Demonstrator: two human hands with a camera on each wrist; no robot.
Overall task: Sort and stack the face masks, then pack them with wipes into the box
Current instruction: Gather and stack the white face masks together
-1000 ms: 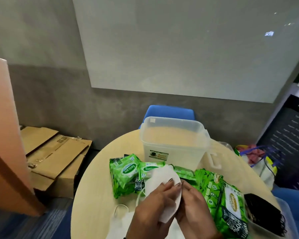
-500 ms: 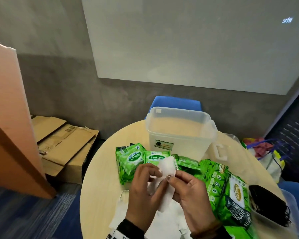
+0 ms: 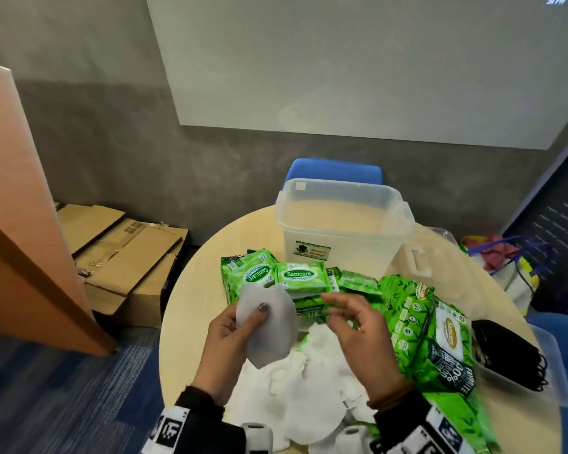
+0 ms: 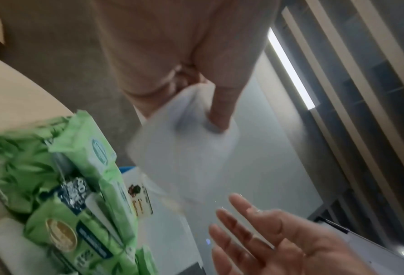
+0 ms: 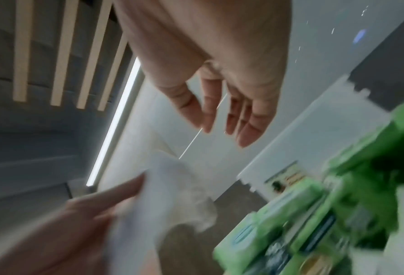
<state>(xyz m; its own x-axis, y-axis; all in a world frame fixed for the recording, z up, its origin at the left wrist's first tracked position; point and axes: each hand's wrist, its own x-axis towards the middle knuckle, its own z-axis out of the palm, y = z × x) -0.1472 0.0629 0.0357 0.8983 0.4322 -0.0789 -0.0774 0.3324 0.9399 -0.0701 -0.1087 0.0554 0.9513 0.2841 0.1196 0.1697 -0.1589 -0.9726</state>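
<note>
Several green wipe packs (image 3: 304, 276) crowd the round pale wooden table (image 3: 191, 299) before a grey wall; left hand (image 3: 227, 339) pinches a white face mask (image 3: 269, 326), right hand (image 3: 358, 326) hovers loose, empty.

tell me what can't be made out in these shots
- Loose white masks: count unclear in the head view; they overlap, and both wrists cover the near part.
- Black masks: count unclear in the head view, too tightly bunched in their tray.
- Clear box: its floor is hidden by the frosted wall.
- Wipe packs: print unreadable in the right wrist view, motion blur.
- Held mask: its ear loops are blurred in the left wrist view.
</note>
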